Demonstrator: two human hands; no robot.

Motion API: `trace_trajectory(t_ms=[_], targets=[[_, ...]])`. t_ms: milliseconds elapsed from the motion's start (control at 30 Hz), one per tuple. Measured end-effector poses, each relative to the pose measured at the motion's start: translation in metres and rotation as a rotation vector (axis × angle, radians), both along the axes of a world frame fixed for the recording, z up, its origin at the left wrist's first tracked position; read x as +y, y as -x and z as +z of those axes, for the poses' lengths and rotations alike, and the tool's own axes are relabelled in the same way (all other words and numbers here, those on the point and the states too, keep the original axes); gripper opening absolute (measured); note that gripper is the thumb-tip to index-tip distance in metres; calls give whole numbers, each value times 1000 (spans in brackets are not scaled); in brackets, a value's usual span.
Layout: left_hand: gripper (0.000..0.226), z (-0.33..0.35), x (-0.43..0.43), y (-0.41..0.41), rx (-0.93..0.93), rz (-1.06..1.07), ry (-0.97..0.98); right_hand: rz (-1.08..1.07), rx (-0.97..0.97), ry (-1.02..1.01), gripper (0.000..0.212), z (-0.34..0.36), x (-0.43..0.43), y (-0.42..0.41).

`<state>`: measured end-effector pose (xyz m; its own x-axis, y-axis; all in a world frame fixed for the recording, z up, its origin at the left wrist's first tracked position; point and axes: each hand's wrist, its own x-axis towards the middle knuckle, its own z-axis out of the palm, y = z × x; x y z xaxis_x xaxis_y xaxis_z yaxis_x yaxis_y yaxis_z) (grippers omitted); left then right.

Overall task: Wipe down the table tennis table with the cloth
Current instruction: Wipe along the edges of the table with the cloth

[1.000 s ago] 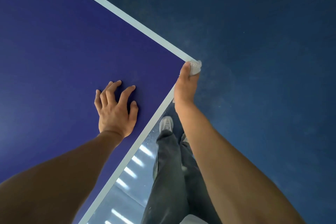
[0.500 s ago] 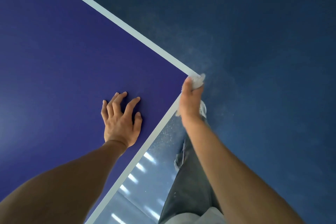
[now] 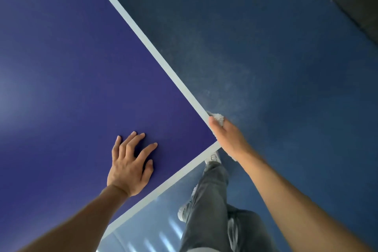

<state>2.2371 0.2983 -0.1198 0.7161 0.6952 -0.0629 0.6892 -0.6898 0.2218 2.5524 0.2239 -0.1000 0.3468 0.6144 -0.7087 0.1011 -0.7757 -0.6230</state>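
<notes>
The right hand's point(image 3: 229, 139) grip is closed round the white fluffy cloth point(image 3: 218, 117) at the dark blue table's point(image 3: 61, 67) white-lined edge, 2 o'clock from the left hand point(image 3: 131, 170), which lies flat with its grip open.

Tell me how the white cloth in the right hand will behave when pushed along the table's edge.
Probably floppy: the cloth is bunched into a wad in the right hand, taking the grip's shape. Likely light, as one hand holds it whole. Its fuzzy surface suggests it would drag rather than slide on the table.
</notes>
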Motion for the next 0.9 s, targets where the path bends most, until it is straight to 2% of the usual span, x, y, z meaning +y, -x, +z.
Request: trace_trajectory(t_ms=[67,233,333,467,600,700,900], targets=[[43,1,0,-1,11,5,-2,113,20,3,47,2,13,-7],[43,3,0,-4,11,6,-4,198,59,-42,31,0,-12,-13],[44,3,0,-5,19,6,-17,305,68,4,40,-2,-18,-22],[45,1,2,-4,39,6,-39,418,40,3,39,-9,42,-22],[44,0,2,-4,61,15,-70,405,10,-88,36,-20,100,-13],[42,4,10,-22,28,127,-91,391,52,-131,38,-25,102,-14],[42,12,60,-117,-22,446,-90,397,42,-78,62,-24,50,-18]])
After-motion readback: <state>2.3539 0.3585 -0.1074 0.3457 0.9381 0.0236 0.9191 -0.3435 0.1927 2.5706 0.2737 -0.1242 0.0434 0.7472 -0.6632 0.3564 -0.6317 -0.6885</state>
